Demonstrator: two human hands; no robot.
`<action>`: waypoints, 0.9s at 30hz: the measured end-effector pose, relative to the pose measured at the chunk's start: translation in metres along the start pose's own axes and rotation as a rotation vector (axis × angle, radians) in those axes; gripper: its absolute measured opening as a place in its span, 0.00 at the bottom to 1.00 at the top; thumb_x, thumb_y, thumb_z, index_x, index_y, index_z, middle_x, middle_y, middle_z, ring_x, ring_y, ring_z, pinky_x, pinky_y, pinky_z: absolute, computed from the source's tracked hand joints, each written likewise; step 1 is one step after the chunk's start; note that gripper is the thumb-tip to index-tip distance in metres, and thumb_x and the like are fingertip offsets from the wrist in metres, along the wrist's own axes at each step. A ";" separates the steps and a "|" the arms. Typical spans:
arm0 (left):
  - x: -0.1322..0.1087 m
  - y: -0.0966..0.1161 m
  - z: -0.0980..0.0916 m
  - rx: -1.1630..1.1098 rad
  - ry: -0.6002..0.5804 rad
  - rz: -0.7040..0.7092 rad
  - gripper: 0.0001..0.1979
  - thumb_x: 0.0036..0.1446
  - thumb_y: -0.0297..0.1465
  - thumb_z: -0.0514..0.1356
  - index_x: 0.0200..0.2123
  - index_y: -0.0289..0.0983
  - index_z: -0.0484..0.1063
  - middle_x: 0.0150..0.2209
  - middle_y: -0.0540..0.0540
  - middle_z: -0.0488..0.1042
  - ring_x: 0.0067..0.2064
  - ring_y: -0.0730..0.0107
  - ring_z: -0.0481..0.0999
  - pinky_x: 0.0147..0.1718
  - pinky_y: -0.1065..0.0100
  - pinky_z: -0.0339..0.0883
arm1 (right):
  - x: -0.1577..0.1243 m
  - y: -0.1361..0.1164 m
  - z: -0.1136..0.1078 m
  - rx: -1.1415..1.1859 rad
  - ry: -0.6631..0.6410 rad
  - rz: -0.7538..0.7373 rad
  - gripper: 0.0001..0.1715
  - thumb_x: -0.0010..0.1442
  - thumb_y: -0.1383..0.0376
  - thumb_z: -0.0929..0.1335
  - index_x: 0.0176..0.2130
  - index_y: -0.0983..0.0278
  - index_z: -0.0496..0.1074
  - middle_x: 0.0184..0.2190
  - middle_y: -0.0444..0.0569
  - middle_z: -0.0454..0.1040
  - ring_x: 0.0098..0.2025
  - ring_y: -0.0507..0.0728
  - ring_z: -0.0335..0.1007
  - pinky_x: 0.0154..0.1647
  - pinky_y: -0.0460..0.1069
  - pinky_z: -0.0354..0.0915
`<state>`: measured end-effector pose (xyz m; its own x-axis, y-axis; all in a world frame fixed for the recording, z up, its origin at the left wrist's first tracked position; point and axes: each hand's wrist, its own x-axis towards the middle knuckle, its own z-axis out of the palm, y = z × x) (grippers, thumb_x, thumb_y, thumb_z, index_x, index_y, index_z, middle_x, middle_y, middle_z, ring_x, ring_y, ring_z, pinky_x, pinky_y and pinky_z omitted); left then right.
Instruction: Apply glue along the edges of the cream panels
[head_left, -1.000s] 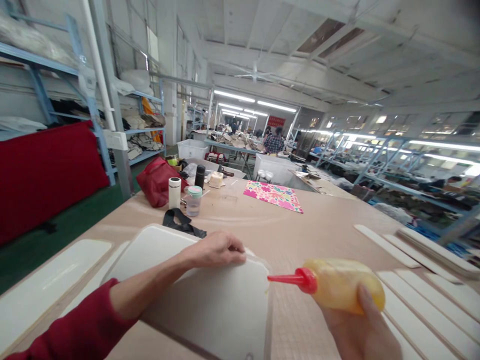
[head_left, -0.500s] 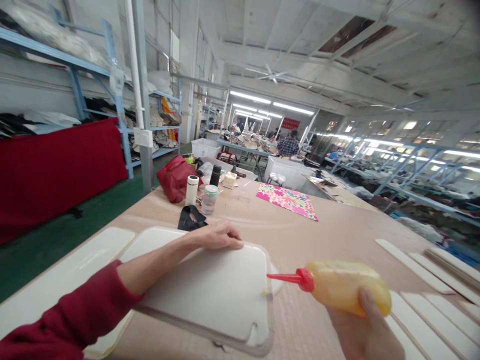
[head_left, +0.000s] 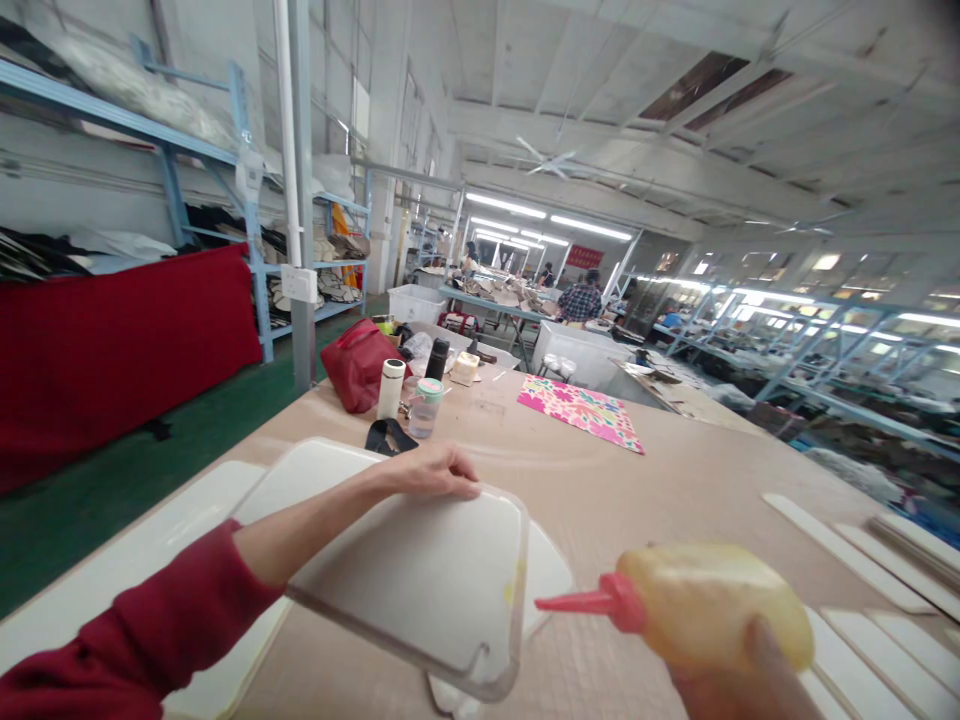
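My left hand [head_left: 431, 470] rests with bent fingers on the far edge of a white rounded panel under a clear template [head_left: 420, 580], which is tilted up off the beige table [head_left: 675, 480]. My right hand [head_left: 750, 680], low at the right, grips a yellow squeeze bottle of glue [head_left: 712, 605] lying sideways. Its red nozzle [head_left: 581, 600] points left, close to the panel's right edge. A yellowish smear [head_left: 512, 585] shows near that edge.
More white panels [head_left: 150, 540] lie at the left and white strips [head_left: 862, 620] at the right. A red bag [head_left: 360, 362], cups and a flask [head_left: 388, 388], a black strap [head_left: 388, 437] and a floral sheet [head_left: 581, 410] sit farther back. Shelving lines both sides. People work at distant tables.
The panel with its template has lifted and tilted, its near right corner now raised. The bottle has dropped slightly and come closer to the camera. The view has shifted.
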<state>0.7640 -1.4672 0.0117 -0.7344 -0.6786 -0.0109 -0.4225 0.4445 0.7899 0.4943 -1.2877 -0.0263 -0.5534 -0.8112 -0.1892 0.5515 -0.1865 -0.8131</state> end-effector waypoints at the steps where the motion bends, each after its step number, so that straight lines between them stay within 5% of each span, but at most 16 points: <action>1: -0.001 0.002 0.000 0.013 -0.007 0.011 0.15 0.48 0.39 0.60 0.29 0.31 0.77 0.23 0.51 0.69 0.27 0.75 0.63 0.24 0.75 0.51 | 0.000 -0.006 0.008 -0.001 0.017 -0.052 0.40 0.40 0.49 0.74 0.52 0.58 0.67 0.52 0.51 0.70 0.56 0.66 0.61 0.53 0.58 0.66; 5: -0.006 0.015 0.001 0.036 -0.093 0.065 0.13 0.49 0.38 0.60 0.27 0.32 0.76 0.22 0.52 0.67 0.26 0.76 0.62 0.23 0.75 0.51 | 0.005 -0.031 0.033 0.026 -0.026 -0.216 0.44 0.34 0.52 0.77 0.51 0.57 0.68 0.56 0.48 0.66 0.62 0.69 0.51 0.65 0.66 0.40; 8: -0.012 0.027 0.000 0.042 -0.192 0.114 0.12 0.50 0.37 0.60 0.27 0.32 0.77 0.22 0.53 0.66 0.26 0.77 0.61 0.23 0.76 0.52 | 0.007 -0.042 0.040 -0.024 -0.120 -0.197 0.43 0.31 0.52 0.78 0.48 0.57 0.70 0.58 0.49 0.63 0.61 0.70 0.52 0.65 0.66 0.35; 15: -0.022 0.057 0.000 0.034 -0.382 0.152 0.11 0.50 0.31 0.62 0.35 0.33 0.80 0.26 0.51 0.74 0.29 0.73 0.67 0.25 0.76 0.57 | -0.004 -0.051 0.053 -0.196 -0.275 -0.145 0.46 0.23 0.49 0.79 0.45 0.56 0.72 0.51 0.52 0.70 0.51 0.73 0.65 0.58 0.71 0.50; 19: -0.025 0.068 0.001 0.029 -0.416 0.161 0.11 0.50 0.30 0.62 0.36 0.33 0.80 0.27 0.50 0.76 0.30 0.72 0.68 0.26 0.76 0.58 | -0.011 -0.055 0.061 -0.169 -0.320 -0.141 0.46 0.21 0.53 0.79 0.43 0.59 0.73 0.43 0.55 0.74 0.43 0.71 0.70 0.41 0.63 0.68; 27: -0.027 0.063 0.001 -0.046 -0.375 0.132 0.12 0.49 0.33 0.64 0.34 0.32 0.80 0.25 0.51 0.74 0.29 0.74 0.67 0.25 0.77 0.58 | -0.022 -0.058 0.060 -0.150 -0.256 -0.131 0.46 0.18 0.51 0.79 0.41 0.57 0.73 0.41 0.53 0.74 0.40 0.70 0.71 0.38 0.61 0.69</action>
<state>0.7566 -1.4204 0.0606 -0.9273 -0.3534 -0.1236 -0.2935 0.4811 0.8261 0.5121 -1.2919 0.0576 -0.4280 -0.9023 0.0512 0.3772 -0.2299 -0.8971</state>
